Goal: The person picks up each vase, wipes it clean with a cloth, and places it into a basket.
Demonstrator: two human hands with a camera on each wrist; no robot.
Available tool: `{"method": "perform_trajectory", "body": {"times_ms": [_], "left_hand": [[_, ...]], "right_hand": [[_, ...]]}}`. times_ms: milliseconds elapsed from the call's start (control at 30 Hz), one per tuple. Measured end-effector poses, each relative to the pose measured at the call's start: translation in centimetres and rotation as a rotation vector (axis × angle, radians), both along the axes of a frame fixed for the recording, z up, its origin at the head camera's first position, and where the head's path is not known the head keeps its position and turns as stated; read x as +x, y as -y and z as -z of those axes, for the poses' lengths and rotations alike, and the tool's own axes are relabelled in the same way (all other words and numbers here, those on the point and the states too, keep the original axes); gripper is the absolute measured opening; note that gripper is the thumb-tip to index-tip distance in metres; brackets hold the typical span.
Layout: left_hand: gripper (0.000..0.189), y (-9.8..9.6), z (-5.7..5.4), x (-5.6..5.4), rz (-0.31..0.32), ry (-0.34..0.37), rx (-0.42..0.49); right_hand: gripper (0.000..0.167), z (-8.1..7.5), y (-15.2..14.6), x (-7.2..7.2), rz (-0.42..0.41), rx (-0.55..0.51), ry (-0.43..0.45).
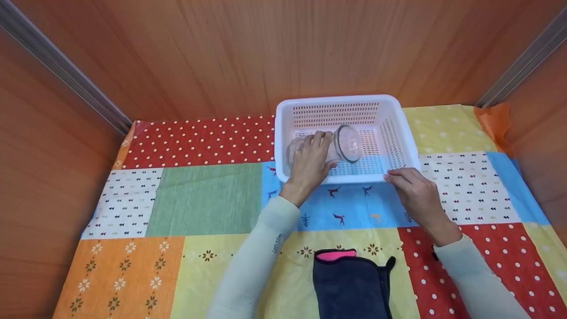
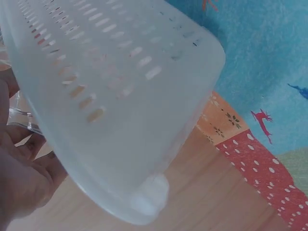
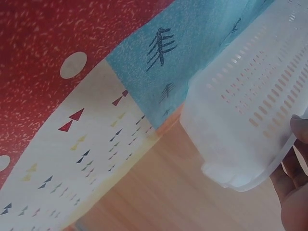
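Observation:
A clear glass jar with a wide round rim lies on its side inside the white plastic basket. My left hand grips the jar's body from above, its mouth facing right. At the basket's near right corner, my right hand pinches the rim between thumb and fingers. In the left wrist view the basket wall hides much of the jar, and the left hand shows at the edge. The right wrist view has the right hand at the basket's rim.
A dark cloth item with pink lining and a loop lies in front, nearest me. Under everything is a patchwork-print tablecloth. Wood-grain panels stand behind and on both sides, the back one close behind the basket.

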State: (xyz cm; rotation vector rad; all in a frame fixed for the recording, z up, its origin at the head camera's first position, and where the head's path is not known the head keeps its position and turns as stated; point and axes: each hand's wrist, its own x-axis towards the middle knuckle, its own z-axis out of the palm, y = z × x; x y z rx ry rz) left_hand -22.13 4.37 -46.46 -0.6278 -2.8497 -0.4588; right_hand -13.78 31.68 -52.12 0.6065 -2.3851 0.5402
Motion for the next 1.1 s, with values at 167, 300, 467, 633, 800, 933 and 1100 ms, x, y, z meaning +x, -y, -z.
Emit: {"method": "perform_trajectory", "body": {"times_ms": [167,300,467,633,800,933,1100], "left_hand": [[0.071,-0.6,0.2,-0.3,-0.013,-0.010,-0.052],[0.070,-1.1,0.3,-0.4,-0.025,0.007,-0.081],[0.071,-2.2,0.3,-0.6,-0.018,0.014,-0.146],[0.073,-3.4,0.4,-0.9,-0.001,0.002,-0.222],[0.075,-4.1,0.6,-1.2,0.002,-0.014,-0.272],[0.074,-4.3,0.9,-1.2,-0.024,0.012,-0.261],[0.071,-4.4,0.9,-1.4,-0.056,0.044,-0.256]], "right_hand": [[0.039,0.1,0.0,0.2,0.003,0.007,-0.002],[0.040,0.1,0.0,0.2,0.006,0.008,-0.006],[0.037,0.1,0.0,0.2,0.012,-0.005,-0.009],[0.036,0.2,0.2,0.1,0.009,-0.001,-0.012],[0.037,0.3,0.2,0.0,0.001,-0.001,-0.028],[0.037,0.4,0.1,0.0,-0.001,-0.004,-0.027],[0.038,0.5,0.0,0.1,0.001,-0.007,-0.020]]}}
